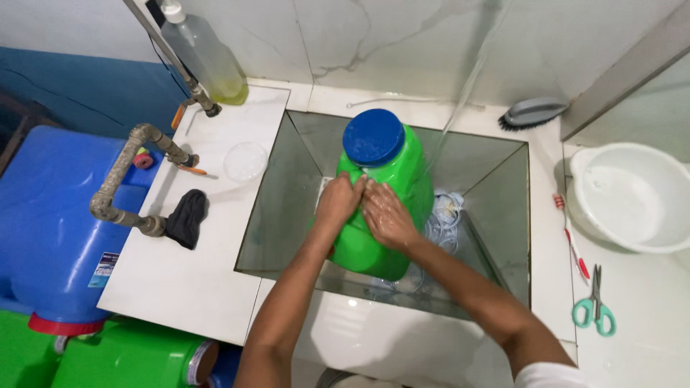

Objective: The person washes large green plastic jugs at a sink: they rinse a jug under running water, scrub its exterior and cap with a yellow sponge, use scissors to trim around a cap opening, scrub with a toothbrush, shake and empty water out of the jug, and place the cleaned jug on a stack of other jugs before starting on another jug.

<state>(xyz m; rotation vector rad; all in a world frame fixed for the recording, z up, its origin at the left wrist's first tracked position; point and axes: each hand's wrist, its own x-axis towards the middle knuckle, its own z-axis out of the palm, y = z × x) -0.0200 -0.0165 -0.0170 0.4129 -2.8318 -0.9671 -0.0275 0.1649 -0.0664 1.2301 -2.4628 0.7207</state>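
Note:
A big green plastic jar (394, 167) with a blue screw lid (373, 136) stands tilted in a square tiled sink basin (287, 194). Both my hands rest flat on its wet front side. My left hand (339, 203) presses the jar just below the lid, fingers together. My right hand (386, 215) lies next to it, fingers spread over the green wall. A thin stream of water (460, 100) falls into the basin to the right of the jar. Pale tubing or plastic (444, 219) lies in the basin behind the jar.
On the left counter lie a dark cloth (187, 218), a clear round lid (245, 161) and a bottle of yellowish liquid (208, 57), beside metal pipes (118, 179). A blue drum (54, 223) stands left. A brush (532, 113), white bowl (632, 194), toothbrush (573, 241) and green scissors (595, 309) are right.

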